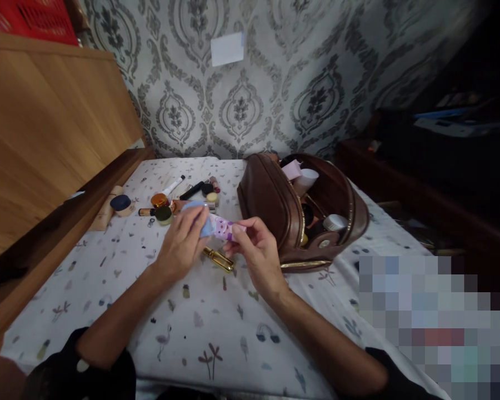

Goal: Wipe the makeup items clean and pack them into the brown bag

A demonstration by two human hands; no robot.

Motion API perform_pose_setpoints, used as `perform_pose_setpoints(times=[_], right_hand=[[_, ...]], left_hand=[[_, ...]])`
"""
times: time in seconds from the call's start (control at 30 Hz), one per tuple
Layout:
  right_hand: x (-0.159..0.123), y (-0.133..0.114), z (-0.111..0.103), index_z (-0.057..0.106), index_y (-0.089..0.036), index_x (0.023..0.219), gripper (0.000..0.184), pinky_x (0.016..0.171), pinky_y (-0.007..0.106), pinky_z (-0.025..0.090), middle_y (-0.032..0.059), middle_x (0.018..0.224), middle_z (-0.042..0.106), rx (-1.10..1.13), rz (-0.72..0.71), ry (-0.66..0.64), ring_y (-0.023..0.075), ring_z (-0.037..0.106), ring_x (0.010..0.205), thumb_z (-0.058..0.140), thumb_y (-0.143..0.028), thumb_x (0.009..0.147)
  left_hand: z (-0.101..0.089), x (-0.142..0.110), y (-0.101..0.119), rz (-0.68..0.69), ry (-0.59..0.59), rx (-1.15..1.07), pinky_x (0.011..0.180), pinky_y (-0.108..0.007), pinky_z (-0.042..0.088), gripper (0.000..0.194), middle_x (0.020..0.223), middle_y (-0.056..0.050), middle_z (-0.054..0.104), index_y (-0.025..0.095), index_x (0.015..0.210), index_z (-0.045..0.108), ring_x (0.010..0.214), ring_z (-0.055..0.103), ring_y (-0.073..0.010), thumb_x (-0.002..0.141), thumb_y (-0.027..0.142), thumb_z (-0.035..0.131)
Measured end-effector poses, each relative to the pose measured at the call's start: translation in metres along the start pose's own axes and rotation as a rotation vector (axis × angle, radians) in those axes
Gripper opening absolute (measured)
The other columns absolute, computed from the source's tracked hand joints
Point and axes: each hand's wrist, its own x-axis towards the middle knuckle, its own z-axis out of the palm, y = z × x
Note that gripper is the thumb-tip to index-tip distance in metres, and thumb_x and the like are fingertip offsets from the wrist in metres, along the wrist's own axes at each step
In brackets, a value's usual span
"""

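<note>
Both my hands hold a small blue and purple tube (pixel 217 226) above the patterned cloth (pixel 216 333). My left hand (pixel 182 243) is closed round its blue end. The fingers of my right hand (pixel 256 253) pinch its purple end. A gold tube (pixel 219 260) lies on the cloth just under my hands. An open brown leather pouch (pixel 283 216) stands right of my right hand, with jars and tubes inside it.
Several small cosmetics lie in a cluster (pixel 179 200) behind my hands: jars, tubes and a black pencil. A wooden headboard (pixel 45 144) and ledge run along the left. Patterned wallpaper (pixel 241 105) backs the scene. Dark furniture (pixel 433 166) stands at the right.
</note>
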Motion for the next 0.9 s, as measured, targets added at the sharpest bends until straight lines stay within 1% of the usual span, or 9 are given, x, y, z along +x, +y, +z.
perform_pose_setpoints(times=[0.07,0.13,0.2,0.3,0.4,0.47,0.63,0.77,0.9], right_hand=[[-0.001,0.000,0.000,0.053,-0.022,0.090,0.041,0.051,0.024,0.053,-0.0055,0.066,0.063,0.009,-0.024,0.007,0.0113,0.063,0.054,0.077,-0.053,0.078],[-0.001,0.000,0.000,0.053,-0.022,0.092,0.040,0.053,0.025,0.054,-0.0053,0.069,0.064,0.017,-0.049,0.007,0.0120,0.065,0.057,0.077,-0.051,0.079],[-0.001,0.000,0.000,0.054,-0.022,0.093,0.038,0.055,0.026,0.056,-0.0045,0.071,0.065,0.014,-0.058,-0.004,0.0123,0.065,0.058,0.077,-0.051,0.080],[-0.001,0.000,0.001,0.055,-0.022,0.092,0.038,0.056,0.027,0.057,-0.0037,0.074,0.065,0.000,-0.058,-0.021,0.0125,0.065,0.058,0.077,-0.050,0.080],[-0.002,-0.001,0.003,0.055,-0.022,0.092,0.038,0.056,0.028,0.058,-0.0037,0.073,0.065,-0.022,-0.072,-0.049,0.0132,0.066,0.058,0.078,-0.049,0.079],[-0.003,-0.002,0.004,0.055,-0.022,0.093,0.038,0.058,0.027,0.058,-0.0038,0.073,0.066,-0.033,-0.079,-0.064,0.0127,0.066,0.059,0.079,-0.047,0.078],[-0.008,-0.007,0.006,0.057,-0.023,0.099,0.034,0.065,0.028,0.060,-0.0025,0.079,0.065,-0.075,-0.104,-0.050,0.0128,0.066,0.065,0.077,-0.042,0.080],[-0.009,-0.016,0.002,0.061,-0.024,0.107,0.029,0.070,0.031,0.061,0.0013,0.087,0.065,-0.233,-0.242,-0.068,0.0162,0.067,0.077,0.071,-0.042,0.087],[-0.011,-0.036,-0.007,0.064,-0.025,0.110,0.021,0.074,0.031,0.059,0.0042,0.099,0.065,-0.436,-0.454,-0.128,0.0173,0.066,0.085,0.067,-0.034,0.092]], left_hand=[[-0.001,0.001,-0.006,-0.266,0.049,-0.185,0.113,-0.052,0.042,0.048,0.141,-0.020,0.053,0.013,0.142,0.049,0.134,0.049,-0.0319,0.101,0.038,0.048],[-0.003,0.003,-0.006,-0.552,0.080,-0.524,0.105,-0.046,0.049,0.045,0.131,-0.016,0.061,0.016,0.131,0.057,0.125,0.057,-0.0288,0.098,0.046,0.053],[-0.003,0.006,-0.003,-0.818,0.056,-0.935,0.085,-0.036,0.058,0.042,0.106,-0.009,0.071,0.017,0.114,0.064,0.099,0.068,-0.0232,0.089,0.052,0.065],[-0.003,0.012,0.002,-1.074,0.075,-1.321,0.059,-0.024,0.054,0.046,0.073,-0.001,0.069,0.015,0.090,0.067,0.063,0.065,-0.0138,0.068,0.050,0.086],[-0.002,0.016,0.005,-1.158,0.140,-1.407,0.048,-0.019,0.047,0.050,0.059,0.004,0.061,0.013,0.076,0.064,0.048,0.055,-0.0078,0.052,0.045,0.095],[-0.003,0.017,0.006,-1.189,0.145,-1.408,0.043,-0.018,0.044,0.051,0.054,0.005,0.058,0.014,0.073,0.062,0.044,0.051,-0.0066,0.049,0.044,0.096],[-0.011,0.016,0.012,-1.126,0.099,-1.425,0.035,-0.017,0.035,0.048,0.038,0.011,0.041,0.020,0.062,0.045,0.030,0.037,-0.0049,0.069,0.043,0.087],[-0.014,0.019,0.018,-1.074,0.072,-1.432,0.029,-0.018,0.029,0.062,0.032,0.011,0.033,0.022,0.054,0.031,0.025,0.030,-0.0052,0.072,0.049,0.084],[-0.012,0.021,0.023,-1.125,0.091,-1.339,0.031,-0.018,0.036,0.062,0.037,0.008,0.042,0.020,0.051,0.042,0.030,0.038,-0.0059,0.059,0.060,0.088]])
